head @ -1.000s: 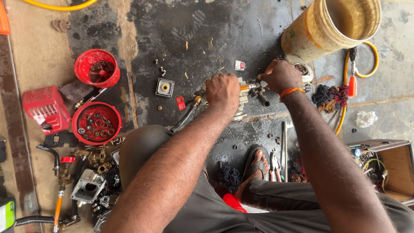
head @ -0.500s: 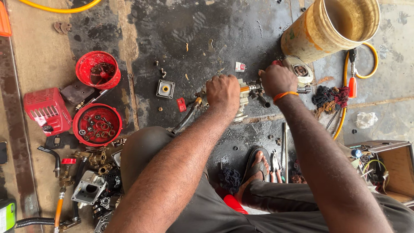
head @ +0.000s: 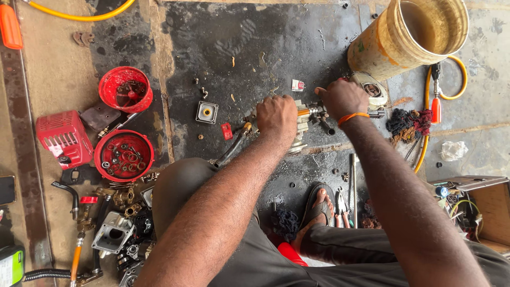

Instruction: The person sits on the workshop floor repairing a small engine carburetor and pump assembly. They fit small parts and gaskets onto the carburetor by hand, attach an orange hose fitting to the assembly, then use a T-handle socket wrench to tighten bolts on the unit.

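Crosswise, the metal assembly (head: 311, 114) lies left-right (long axis), left hand (head: 276, 116) and right hand (head: 342, 98) fingers gripping it.

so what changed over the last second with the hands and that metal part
Very little. The right hand slid slightly left along the metal assembly, away from the yellow bucket. The left hand kept its grip on the same part. Both red bowls and the scattered parts stayed put.

I see a small white-and-red packet (head: 298, 85) on the dark floor, top centre. Green/white labelled container (head: 10, 267) at btm-left corner. Dark phone screen (head: 6, 190) at left edge.
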